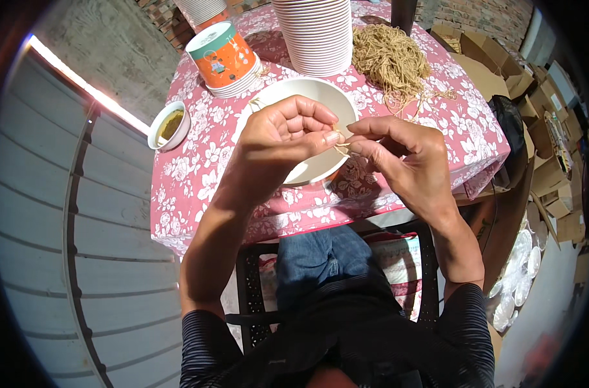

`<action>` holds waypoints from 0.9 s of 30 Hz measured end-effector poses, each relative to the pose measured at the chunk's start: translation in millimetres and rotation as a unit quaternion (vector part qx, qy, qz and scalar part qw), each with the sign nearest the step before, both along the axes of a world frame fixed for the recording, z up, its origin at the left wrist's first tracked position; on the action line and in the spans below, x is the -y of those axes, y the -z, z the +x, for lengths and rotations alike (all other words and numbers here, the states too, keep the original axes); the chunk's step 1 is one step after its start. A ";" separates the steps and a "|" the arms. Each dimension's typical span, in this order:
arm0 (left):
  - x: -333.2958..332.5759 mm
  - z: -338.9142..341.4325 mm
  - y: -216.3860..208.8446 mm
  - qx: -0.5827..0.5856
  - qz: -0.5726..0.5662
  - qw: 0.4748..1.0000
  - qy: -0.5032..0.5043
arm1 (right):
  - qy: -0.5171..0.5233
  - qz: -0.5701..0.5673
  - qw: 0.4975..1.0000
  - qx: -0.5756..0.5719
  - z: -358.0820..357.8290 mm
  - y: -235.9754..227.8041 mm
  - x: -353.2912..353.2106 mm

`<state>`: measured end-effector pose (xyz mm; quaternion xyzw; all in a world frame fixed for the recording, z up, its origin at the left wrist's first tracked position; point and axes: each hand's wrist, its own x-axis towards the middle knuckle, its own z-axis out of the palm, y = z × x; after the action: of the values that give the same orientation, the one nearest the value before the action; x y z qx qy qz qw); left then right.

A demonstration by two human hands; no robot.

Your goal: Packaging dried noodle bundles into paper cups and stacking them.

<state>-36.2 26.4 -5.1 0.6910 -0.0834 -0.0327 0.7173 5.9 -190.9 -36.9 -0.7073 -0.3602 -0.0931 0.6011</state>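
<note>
My left hand [283, 132] is closed, its thumb and fingertips pinching a thin tan string [341, 149]. From the other side, my right hand [407, 152] grips the same string between thumb and index finger. The fingertips of both hands nearly meet, and they partly cover the string. Below them a large white round tub [307, 85] rests on the table, with a bit of string over its far-left rim. Beyond my right hand lies a tangled heap of tan string [390, 57].
A pink floral cloth covers the table [184, 169]. At the back stand a tall stack of white tubs [315, 35] and an orange-and-green patterned tub stack [224, 59]. A small white bowl [154, 134] with dark contents sits at the left edge. Cardboard boxes [550, 171] crowd the right.
</note>
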 end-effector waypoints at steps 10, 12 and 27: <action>2.3 -3.5 0.0 0.003 0.013 1.000 0.000 | -0.192 0.055 0.920 -0.337 0.2 -19.0 7.7; 6.5 -3.8 -1.3 0.004 0.015 1.000 0.002 | -0.176 0.043 0.933 -0.310 -0.5 -16.1 4.7; 21.5 -11.3 8.6 0.075 0.124 0.984 -0.100 | 0.044 -0.014 0.998 0.034 -3.7 12.3 -8.0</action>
<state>-47.6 4.9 -13.7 0.7801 -0.0626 0.0809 0.6173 2.2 -182.9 -49.3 -0.7270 -0.3500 -0.1381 0.5744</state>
